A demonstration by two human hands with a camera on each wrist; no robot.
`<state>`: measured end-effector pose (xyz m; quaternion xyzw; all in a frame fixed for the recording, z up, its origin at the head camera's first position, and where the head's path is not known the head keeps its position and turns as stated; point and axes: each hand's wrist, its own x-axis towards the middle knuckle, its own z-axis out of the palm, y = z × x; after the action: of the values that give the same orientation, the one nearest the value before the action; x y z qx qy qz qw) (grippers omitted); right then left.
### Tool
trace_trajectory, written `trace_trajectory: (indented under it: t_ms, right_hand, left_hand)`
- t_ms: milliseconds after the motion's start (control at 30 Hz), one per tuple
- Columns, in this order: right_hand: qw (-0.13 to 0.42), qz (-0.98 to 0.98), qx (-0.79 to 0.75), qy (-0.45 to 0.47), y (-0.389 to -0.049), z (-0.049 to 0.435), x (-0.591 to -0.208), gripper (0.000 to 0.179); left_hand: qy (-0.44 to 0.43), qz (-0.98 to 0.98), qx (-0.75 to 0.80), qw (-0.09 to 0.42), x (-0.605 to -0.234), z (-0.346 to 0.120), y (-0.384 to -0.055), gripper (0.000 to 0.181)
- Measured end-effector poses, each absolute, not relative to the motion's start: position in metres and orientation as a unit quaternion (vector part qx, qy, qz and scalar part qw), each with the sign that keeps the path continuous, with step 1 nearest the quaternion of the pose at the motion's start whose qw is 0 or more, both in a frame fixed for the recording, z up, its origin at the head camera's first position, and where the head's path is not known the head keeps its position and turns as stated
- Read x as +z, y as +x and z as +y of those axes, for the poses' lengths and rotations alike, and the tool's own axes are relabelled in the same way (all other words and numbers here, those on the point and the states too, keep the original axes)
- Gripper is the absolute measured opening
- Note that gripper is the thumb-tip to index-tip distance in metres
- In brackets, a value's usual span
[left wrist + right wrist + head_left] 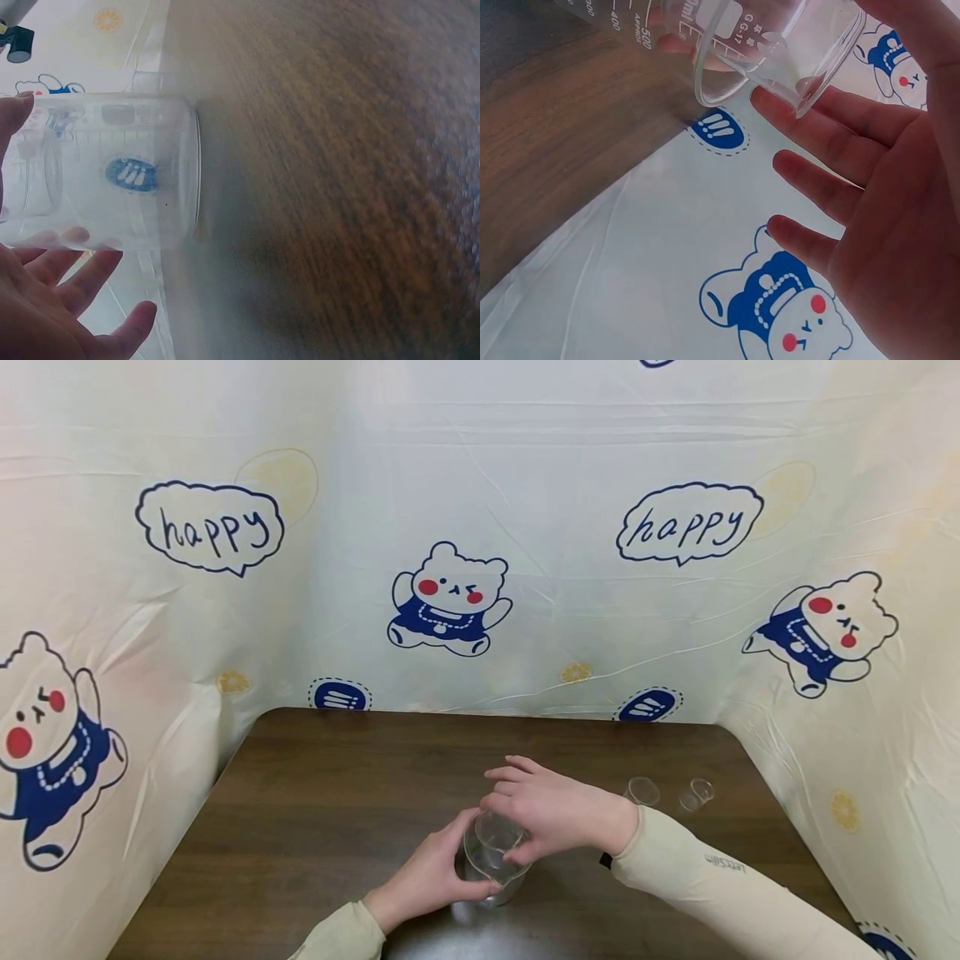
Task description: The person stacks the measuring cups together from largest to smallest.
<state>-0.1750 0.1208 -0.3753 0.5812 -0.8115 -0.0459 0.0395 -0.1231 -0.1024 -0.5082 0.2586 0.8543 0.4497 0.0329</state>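
left fingers point(453, 831) grip beaker point(161, 206) marked "500"; right fingers point(821, 139) pinch smaller beaker point(498, 832); "gg-17" legible.

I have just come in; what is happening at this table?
A person's left hand holds a large glass beaker. The right hand holds a smaller beaker near its rim, its lower part inside the large one. Two more small glasses are on the table, to the right.

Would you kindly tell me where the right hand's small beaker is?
In the head view, the small beaker is low, just right of centre, partly inside the large beaker that the left hand grips.
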Motion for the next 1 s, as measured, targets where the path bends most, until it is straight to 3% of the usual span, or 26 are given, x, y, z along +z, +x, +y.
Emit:
trace_trajectory:
  t_ms: [1000]
  right_hand:
    - [0.019,-0.812,-0.062,0.580,-0.174,0.110,-0.390,0.060]
  left_hand:
    - [0.264,0.845,0.464,0.038,-0.509,-0.103,-0.124,0.086]
